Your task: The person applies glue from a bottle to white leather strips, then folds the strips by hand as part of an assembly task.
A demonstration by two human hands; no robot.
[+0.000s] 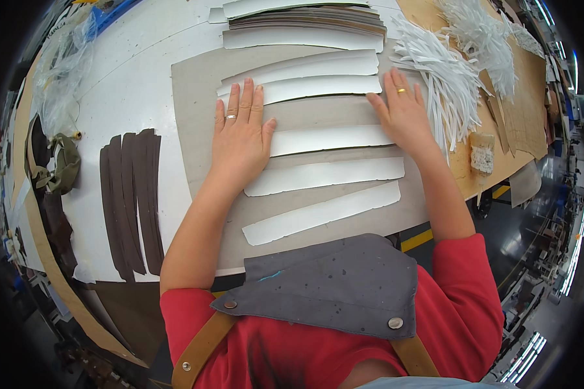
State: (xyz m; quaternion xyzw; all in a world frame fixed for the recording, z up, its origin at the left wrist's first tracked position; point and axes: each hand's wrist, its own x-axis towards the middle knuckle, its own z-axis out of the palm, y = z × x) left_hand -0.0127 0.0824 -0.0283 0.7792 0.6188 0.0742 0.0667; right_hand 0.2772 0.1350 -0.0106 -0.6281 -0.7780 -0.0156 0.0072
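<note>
Framing white strips (pixel 324 87) at twelve o'clock between left hand (pixel 241 139), at eleven, and right hand (pixel 407 117), at two.
Holding palms down, thumbs apart from fingers, over a grey sheet (pixel 198 117), with brown strips (pixel 128 201) toward nine.

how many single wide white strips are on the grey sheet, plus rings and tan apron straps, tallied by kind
Wide white strips: 5
Rings: 2
Tan apron straps: 2
Total: 9
</note>
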